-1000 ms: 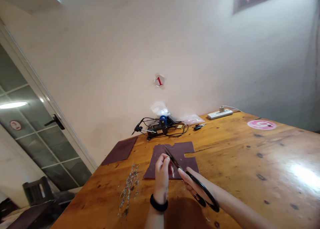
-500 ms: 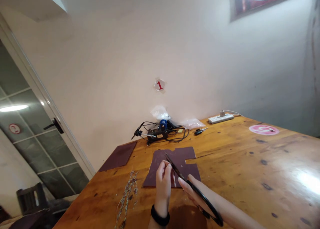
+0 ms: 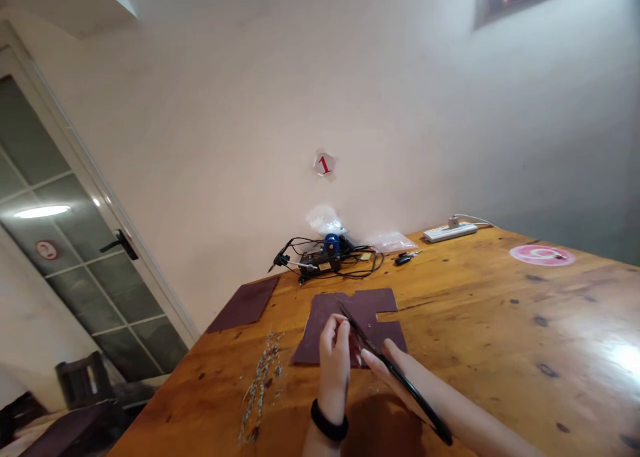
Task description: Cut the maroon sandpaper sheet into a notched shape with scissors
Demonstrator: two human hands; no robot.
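R grip point(image 3: 383, 370) shut on blk-handled scissors point(image 3: 415, 394), light, best held by loops; tips over notched maroon sheet point(image 3: 367, 304), prob. thin, flexible, mid-counter point(image 3: 500, 324); L grip point(image 3: 334, 360) pinched, item unclear; dried sprigs point(image 3: 261, 384) nr L edge; wall sticker point(image 3: 324, 164) reads "1"

Upright left hand point(image 3: 334, 370) beside right hand point(image 3: 387, 375)

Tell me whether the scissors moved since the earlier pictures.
No, barely: the scissors keep their tips at the same spot against the notch in the dark sheet.
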